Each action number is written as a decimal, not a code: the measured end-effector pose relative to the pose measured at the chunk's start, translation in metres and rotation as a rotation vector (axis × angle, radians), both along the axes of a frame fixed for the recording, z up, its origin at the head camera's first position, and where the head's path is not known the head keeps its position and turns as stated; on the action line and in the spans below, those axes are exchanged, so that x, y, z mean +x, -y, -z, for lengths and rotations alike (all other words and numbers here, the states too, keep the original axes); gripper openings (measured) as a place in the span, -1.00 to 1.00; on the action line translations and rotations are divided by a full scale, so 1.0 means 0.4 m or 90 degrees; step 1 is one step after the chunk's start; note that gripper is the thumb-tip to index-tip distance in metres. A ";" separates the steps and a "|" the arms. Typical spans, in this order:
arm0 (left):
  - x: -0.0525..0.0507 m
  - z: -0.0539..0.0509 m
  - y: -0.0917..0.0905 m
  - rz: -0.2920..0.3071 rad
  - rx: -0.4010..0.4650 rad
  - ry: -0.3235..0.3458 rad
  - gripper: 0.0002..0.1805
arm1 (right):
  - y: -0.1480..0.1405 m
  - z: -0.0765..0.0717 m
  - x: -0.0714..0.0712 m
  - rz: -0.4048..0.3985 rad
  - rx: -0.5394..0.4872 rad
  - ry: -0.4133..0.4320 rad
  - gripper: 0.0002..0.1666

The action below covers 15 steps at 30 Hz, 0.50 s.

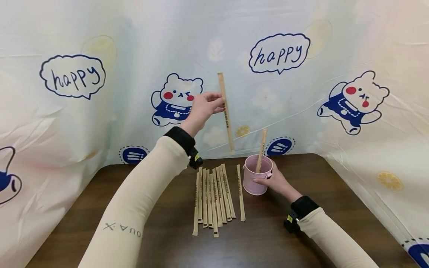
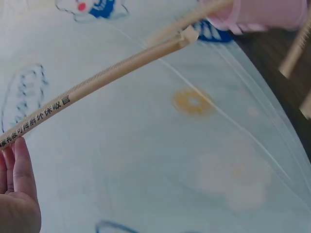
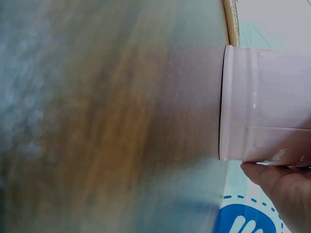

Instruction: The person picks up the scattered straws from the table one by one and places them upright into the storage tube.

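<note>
Raised above the table, my left hand (image 1: pixel 207 108) pinches a paper-wrapped straw (image 1: pixel 226 113) near its middle; the straw stands nearly upright. In the left wrist view the same straw (image 2: pixel 97 82) crosses above the fingers of my left hand (image 2: pixel 19 187), with dark print along it. My right hand (image 1: pixel 276 181) grips the side of a pink bucket (image 1: pixel 255 183) on the table. One wrapped straw (image 1: pixel 262 149) leans inside the bucket. The right wrist view shows the bucket (image 3: pixel 272 107) with my right hand (image 3: pixel 284 187) against its side.
Several wrapped straws (image 1: pixel 214 197) lie side by side on the brown table (image 1: pixel 167 230), left of the bucket. A single straw (image 1: pixel 240 193) lies between them and the bucket. A printed curtain (image 1: pixel 214 44) hangs behind the table's far edge.
</note>
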State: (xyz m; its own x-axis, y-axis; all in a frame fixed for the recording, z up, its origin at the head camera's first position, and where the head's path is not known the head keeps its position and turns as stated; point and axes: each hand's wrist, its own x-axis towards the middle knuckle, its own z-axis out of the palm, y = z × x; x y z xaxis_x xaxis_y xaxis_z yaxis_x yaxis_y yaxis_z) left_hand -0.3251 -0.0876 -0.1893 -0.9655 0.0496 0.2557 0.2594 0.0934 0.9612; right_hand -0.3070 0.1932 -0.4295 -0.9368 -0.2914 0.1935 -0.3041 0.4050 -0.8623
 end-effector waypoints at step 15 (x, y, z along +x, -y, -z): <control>-0.016 0.080 -0.160 0.051 0.049 -0.024 -0.75 | 0.001 0.005 -0.007 0.001 0.004 0.000 0.25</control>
State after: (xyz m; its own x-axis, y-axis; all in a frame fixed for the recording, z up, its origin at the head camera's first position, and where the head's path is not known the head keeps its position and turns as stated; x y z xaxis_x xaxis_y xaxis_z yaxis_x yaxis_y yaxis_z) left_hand -0.3315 -0.0236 -0.2213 -0.9490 0.1054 0.2973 0.2987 -0.0025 0.9543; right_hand -0.3097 0.1927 -0.4317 -0.9370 -0.2919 0.1919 -0.3040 0.4109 -0.8595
